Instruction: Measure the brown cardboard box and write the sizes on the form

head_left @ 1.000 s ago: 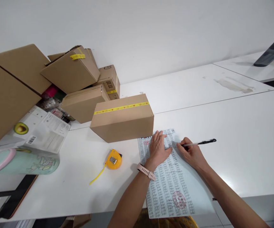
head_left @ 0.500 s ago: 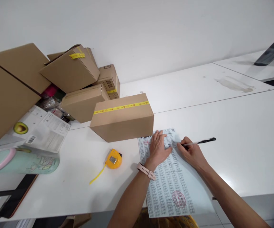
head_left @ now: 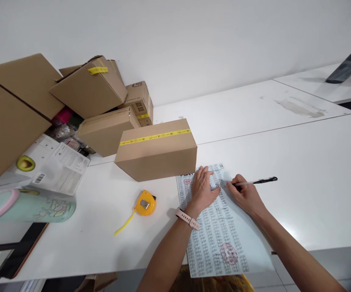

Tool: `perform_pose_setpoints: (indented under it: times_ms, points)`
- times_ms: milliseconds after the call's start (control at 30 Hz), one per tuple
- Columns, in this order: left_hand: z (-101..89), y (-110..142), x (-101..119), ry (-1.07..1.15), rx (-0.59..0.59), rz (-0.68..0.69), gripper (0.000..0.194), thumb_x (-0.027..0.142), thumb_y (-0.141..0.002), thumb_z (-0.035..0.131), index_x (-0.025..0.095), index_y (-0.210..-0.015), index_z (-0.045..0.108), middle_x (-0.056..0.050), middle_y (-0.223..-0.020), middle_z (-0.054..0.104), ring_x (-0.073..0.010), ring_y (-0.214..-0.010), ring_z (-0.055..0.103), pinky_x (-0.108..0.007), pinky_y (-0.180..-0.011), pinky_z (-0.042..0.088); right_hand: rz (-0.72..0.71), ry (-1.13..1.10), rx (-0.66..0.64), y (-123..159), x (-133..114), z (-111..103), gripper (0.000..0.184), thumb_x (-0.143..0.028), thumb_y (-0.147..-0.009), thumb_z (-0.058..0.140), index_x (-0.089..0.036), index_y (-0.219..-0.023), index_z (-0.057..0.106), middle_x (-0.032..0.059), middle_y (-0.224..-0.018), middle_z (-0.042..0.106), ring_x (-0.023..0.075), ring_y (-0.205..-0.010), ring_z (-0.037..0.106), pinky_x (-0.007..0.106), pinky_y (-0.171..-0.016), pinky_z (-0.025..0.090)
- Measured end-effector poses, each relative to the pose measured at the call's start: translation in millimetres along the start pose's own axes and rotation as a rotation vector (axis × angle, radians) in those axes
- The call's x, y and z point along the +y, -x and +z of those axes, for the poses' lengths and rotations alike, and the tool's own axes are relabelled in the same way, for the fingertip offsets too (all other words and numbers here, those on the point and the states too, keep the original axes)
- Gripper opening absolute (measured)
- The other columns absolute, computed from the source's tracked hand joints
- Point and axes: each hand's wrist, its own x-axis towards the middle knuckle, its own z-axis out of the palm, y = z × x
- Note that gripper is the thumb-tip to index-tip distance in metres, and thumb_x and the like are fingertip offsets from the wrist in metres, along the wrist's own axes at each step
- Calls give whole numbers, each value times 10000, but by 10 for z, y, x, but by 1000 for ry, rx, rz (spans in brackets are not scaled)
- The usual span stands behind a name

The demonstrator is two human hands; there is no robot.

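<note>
Taped carton (head_left: 157, 150) stands on the white table (head_left: 285, 170), close above the sheet's top left corner. Yellow tape measure (head_left: 145, 203) lies left of the sheet, its yellow blade partly out. Further left: green bottle (head_left: 44, 207). Printed sheet (head_left: 221, 235) lies at the near table edge, its lower end past it. Left hand (head_left: 204, 188) rests on it, fingers moderately spread. Right hand (head_left: 245, 194) grips the pen (head_left: 262, 181), fingers closed.
</note>
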Motion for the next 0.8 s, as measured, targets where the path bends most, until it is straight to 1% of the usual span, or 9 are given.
perform_pose_setpoints:
  times_ms: [133, 400, 800]
  points:
    - [6, 3, -10, -3, 5, 4, 534, 206, -822, 755, 197, -1305, 525, -131, -1584, 446, -297, -1546, 275, -518, -1271, 263, -3, 5, 1, 3, 13, 2, 310, -445, -882, 587, -251, -701, 427, -70, -542, 377, 112, -480, 344, 265, -468, 284]
    - [-10, 2, 7, -8, -4, -4, 544, 187, -808, 752, 166, -1306, 535, -140, -1583, 447, -295, -1549, 267, -483, -1284, 244, 7, -1, -11, 8, 15, -2, 299, -424, -882, 588, -249, -703, 424, -72, -542, 368, 108, -483, 334, 258, -461, 269]
    - [-26, 3, 34, 14, -2, -17, 535, 174, -802, 751, 198, -1291, 534, -140, -1583, 447, -302, -1545, 277, -520, -1267, 273, -3, 19, 34, 9, 4, -3, 338, -478, -880, 594, -251, -696, 423, -65, -525, 396, 111, -467, 344, 267, -458, 280]
